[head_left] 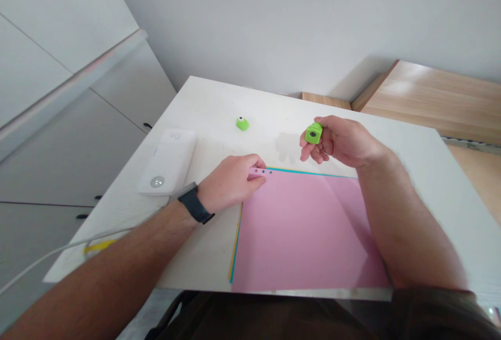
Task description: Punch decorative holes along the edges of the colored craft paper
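My left hand (238,181) pinches the upper left corner of a pink sheet of paper (305,230). Several small punched shapes run along that sheet's top edge, beside my fingers. Blue and yellow sheets peek out from under the pink one at its left and top edges. My right hand (340,139) is raised above the table, past the paper's top edge, closed around a green craft punch (313,134) whose round dark face shows. A second green craft punch (242,123) lies on the table beyond my left hand.
A white box-like device (168,162) with a round silver spot stands at the left on the white table (211,100). A white cable (50,251) and a yellow strip (99,246) lie near the left edge. Wooden furniture (434,100) stands behind at right; white cabinets (50,136) are at left.
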Available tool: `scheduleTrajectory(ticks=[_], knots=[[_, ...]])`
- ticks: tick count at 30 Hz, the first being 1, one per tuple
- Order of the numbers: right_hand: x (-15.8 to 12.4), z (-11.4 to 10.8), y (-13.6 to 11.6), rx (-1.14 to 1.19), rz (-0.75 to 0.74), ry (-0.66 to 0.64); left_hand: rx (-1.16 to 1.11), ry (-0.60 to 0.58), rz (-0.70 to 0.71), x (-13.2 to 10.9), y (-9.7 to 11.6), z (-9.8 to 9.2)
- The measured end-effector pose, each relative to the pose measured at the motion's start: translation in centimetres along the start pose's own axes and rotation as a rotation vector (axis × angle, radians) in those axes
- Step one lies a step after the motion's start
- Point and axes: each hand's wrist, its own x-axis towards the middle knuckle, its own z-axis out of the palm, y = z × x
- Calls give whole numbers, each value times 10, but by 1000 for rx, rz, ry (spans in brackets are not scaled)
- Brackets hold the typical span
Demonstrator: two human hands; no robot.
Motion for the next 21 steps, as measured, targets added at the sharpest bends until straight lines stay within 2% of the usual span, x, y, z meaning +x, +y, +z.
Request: scheduleTrajectory(ticks=[9,13,21], knots=[[0,3,0,7,47,-47,-8,9,8,0,-2,1],[4,3,4,-100,39,2,-24,18,26,-1,-2,0],[5,10,5,-322,5,-13,-76,-139,90,-4,-4,-7]])
